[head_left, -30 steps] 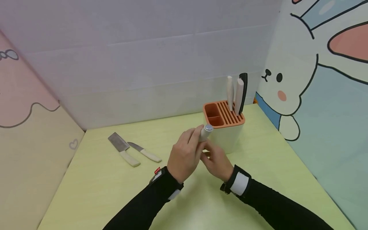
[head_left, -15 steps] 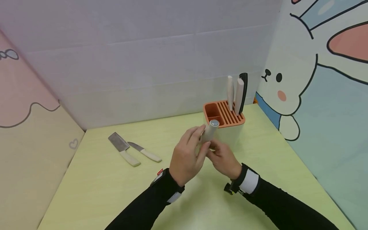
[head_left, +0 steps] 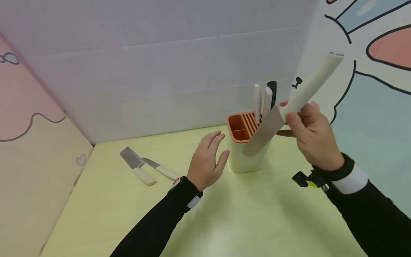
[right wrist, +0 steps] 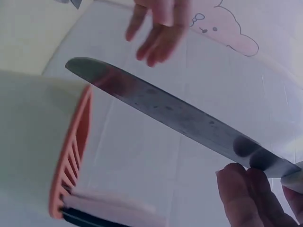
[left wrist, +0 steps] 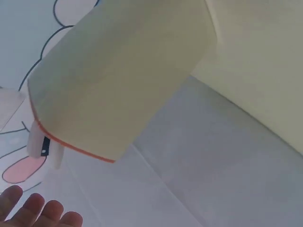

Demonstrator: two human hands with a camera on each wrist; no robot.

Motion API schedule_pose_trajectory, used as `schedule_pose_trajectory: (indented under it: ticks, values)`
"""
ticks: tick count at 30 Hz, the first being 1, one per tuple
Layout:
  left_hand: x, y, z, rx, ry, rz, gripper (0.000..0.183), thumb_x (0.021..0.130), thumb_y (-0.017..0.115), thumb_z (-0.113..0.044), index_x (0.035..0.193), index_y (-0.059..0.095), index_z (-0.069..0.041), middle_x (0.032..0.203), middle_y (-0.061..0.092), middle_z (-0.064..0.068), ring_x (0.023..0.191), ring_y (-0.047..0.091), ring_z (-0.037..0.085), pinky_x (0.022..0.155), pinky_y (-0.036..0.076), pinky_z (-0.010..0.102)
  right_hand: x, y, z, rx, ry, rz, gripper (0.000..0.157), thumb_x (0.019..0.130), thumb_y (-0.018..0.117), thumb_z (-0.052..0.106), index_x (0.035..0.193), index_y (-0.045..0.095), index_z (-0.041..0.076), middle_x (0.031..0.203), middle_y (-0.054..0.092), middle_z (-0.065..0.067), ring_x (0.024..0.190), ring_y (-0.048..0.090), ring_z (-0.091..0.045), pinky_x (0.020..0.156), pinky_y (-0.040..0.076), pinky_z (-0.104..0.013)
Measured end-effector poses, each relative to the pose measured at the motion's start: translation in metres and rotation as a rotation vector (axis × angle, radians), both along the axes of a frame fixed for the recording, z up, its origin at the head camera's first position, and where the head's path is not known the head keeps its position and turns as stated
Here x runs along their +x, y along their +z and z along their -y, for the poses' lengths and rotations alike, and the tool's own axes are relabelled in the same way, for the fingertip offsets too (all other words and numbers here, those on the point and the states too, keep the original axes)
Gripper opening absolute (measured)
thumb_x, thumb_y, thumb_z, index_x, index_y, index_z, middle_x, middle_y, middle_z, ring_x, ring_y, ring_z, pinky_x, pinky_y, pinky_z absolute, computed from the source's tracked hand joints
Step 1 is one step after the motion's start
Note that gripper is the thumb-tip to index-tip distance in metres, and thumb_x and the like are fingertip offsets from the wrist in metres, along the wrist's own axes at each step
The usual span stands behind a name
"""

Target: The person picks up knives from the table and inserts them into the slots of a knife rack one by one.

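My right hand (head_left: 316, 137) holds a white-handled kitchen knife (head_left: 264, 132) where handle meets blade, its handle slanting up to the right. The blade points down to the left, passing in front of the knife holder (head_left: 242, 160) in the head view. In the right wrist view, fingertips (right wrist: 236, 189) lie against the steel blade (right wrist: 175, 113). Left of the holder, my left hand (head_left: 205, 164) is raised with its fingers spread apart and nothing in them. Two white handles (head_left: 257, 101) and a black handle (head_left: 272, 91) stand in the holder's slots.
On the left of the table (head_left: 128, 221) lie a cleaver (head_left: 138, 166) and a smaller knife (head_left: 160, 169), both with pale handles. Behind the table rises a pale wall (head_left: 160, 78). A wall with a cartoon rabbit (head_left: 369, 142) bounds the right side.
The knife, earlier upright between both hands, is now in my right hand alone, carried up and right with its blade in sight. My left hand has let go and its fingers have opened.
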State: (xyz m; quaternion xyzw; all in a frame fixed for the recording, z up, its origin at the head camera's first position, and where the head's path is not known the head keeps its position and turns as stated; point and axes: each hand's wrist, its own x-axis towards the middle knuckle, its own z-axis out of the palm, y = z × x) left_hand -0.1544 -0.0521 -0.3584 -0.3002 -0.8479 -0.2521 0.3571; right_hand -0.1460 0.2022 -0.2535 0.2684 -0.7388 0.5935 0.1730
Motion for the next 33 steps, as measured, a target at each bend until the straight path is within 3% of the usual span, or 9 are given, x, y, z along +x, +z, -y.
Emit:
schedule_pose_trajectory:
  ticks: [4, 8, 14, 24, 33]
  values:
    - [-0.015, -0.013, -0.006, -0.163, -0.021, 0.015, 0.049, 0.092, 0.051, -0.029, 0.131, 0.047, 0.000, 0.136, 0.047, 0.017, 0.130, 0.037, 0.028, 0.108, 0.029, 0.038, -0.008, 0.021, -0.009, 0.067, -0.140, -0.034, 0.033, 0.096, 0.045, 0.014, 0.128, 0.052, 0.006, 0.129, 0.052, -0.015, 0.101, 0.061, -0.017, 0.067, 0.054, -0.022]
    - [-0.023, -0.020, -0.015, -0.279, -0.047, 0.023, 0.056, 0.092, 0.050, -0.034, 0.137, 0.041, -0.003, 0.143, 0.040, 0.015, 0.135, 0.028, 0.028, 0.109, 0.025, 0.045, -0.020, 0.031, -0.011, 0.159, -0.259, -0.052, 0.034, 0.096, 0.046, 0.022, 0.129, 0.051, 0.014, 0.130, 0.053, -0.010, 0.101, 0.061, -0.018, 0.066, 0.053, -0.019]
    - [-0.023, -0.028, -0.024, -0.427, -0.026, 0.068, 0.068, 0.092, 0.047, -0.044, 0.146, 0.027, -0.010, 0.149, 0.032, 0.011, 0.140, 0.017, 0.025, 0.111, 0.019, 0.047, -0.031, 0.033, -0.009, 0.191, -0.263, -0.057, 0.034, 0.096, 0.047, 0.023, 0.128, 0.052, 0.016, 0.128, 0.055, -0.012, 0.100, 0.063, -0.017, 0.066, 0.053, -0.019]
    - [-0.022, -0.035, -0.032, -0.375, -0.026, 0.093, 0.076, 0.086, 0.058, -0.040, 0.146, 0.025, -0.009, 0.147, 0.034, 0.011, 0.140, 0.016, 0.026, 0.111, 0.021, 0.047, -0.037, 0.030, -0.010, 0.235, -0.274, -0.060, 0.033, 0.096, 0.046, 0.024, 0.129, 0.051, 0.019, 0.126, 0.057, -0.011, 0.101, 0.062, -0.019, 0.065, 0.052, -0.016]
    - [-0.022, -0.039, -0.039, -0.360, -0.001, 0.098, 0.078, 0.085, 0.059, -0.040, 0.147, 0.023, -0.010, 0.148, 0.032, 0.009, 0.141, 0.010, 0.023, 0.110, 0.021, 0.046, -0.040, 0.024, -0.010, 0.270, -0.293, -0.048, 0.034, 0.095, 0.047, 0.024, 0.128, 0.052, 0.020, 0.125, 0.058, -0.013, 0.101, 0.062, -0.017, 0.066, 0.051, -0.014]
